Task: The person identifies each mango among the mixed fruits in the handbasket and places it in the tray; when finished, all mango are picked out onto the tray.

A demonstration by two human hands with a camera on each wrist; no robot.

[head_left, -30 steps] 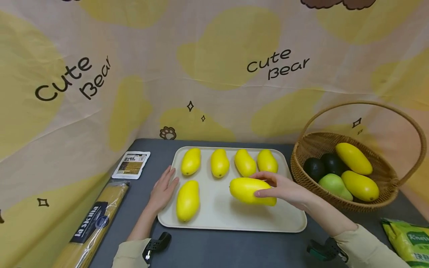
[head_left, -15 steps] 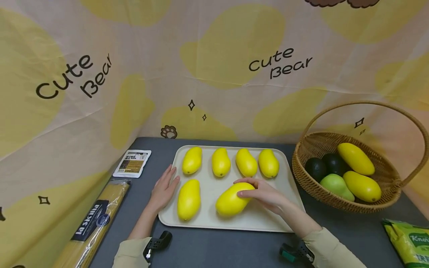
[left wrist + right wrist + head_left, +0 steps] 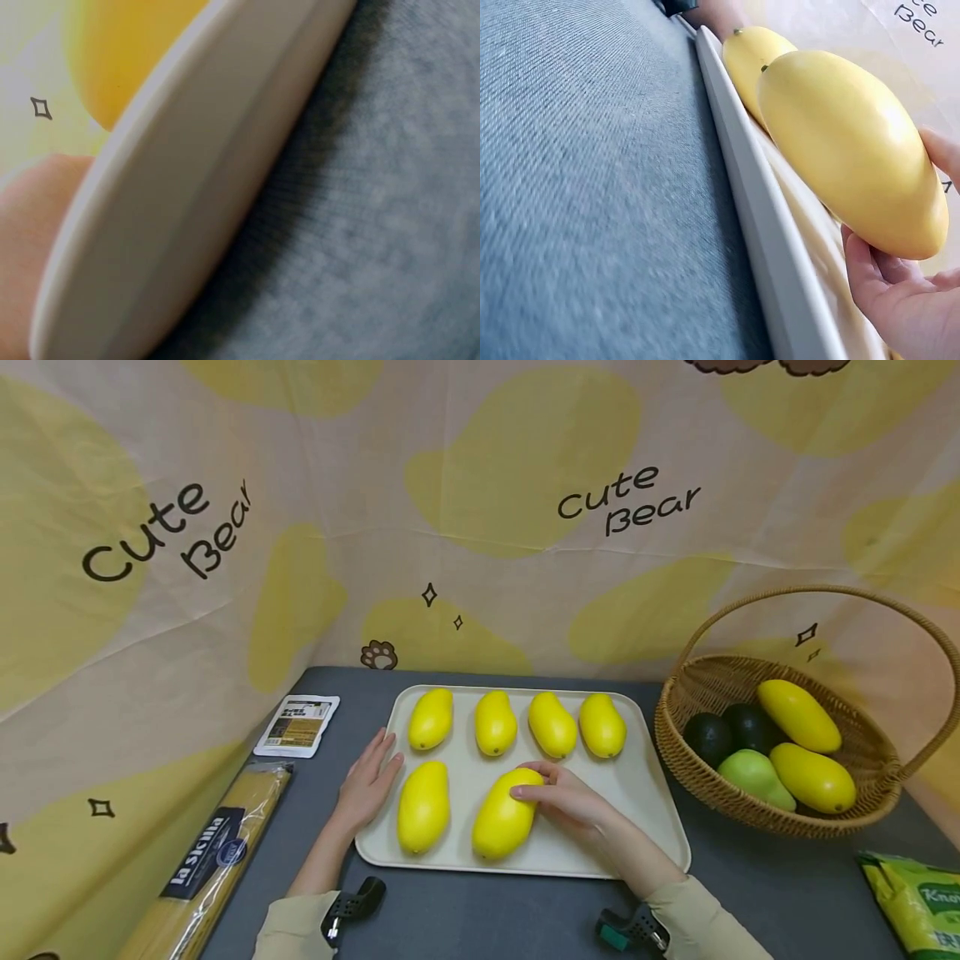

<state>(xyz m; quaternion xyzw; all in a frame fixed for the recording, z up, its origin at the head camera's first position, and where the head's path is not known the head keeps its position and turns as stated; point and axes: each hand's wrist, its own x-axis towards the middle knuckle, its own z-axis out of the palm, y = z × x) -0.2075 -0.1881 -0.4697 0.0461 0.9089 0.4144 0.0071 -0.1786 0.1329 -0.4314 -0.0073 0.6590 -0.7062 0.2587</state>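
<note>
My right hand [image 3: 570, 800] grips a yellow mango [image 3: 501, 827] by its far end, thumb on one side and fingers on the other. In the right wrist view this mango [image 3: 847, 150] is held low over the cream tray [image 3: 592, 852], just inside its near rim. Left of it another mango [image 3: 422, 810] lies in the front row. Several more mangoes, one of them a mango [image 3: 495, 723] near the middle, line the tray's back side. My left hand [image 3: 365, 785] rests at the tray's left rim with its fingers extended. The left wrist view shows mostly the tray's outer wall [image 3: 187, 165].
A wicker basket [image 3: 720, 806] with a tall handle stands right of the tray, holding a green fruit [image 3: 753, 777], dark avocados [image 3: 708, 737] and two mangoes. Spaghetti [image 3: 217, 852] and a white-edged packet [image 3: 296, 727] lie left. A green-yellow bag [image 3: 918, 902] sits front right.
My right hand has carried the mango leftward and down into the tray's front row, turning it from crosswise to nearly lengthwise. My left hand has stayed at the tray's rim.
</note>
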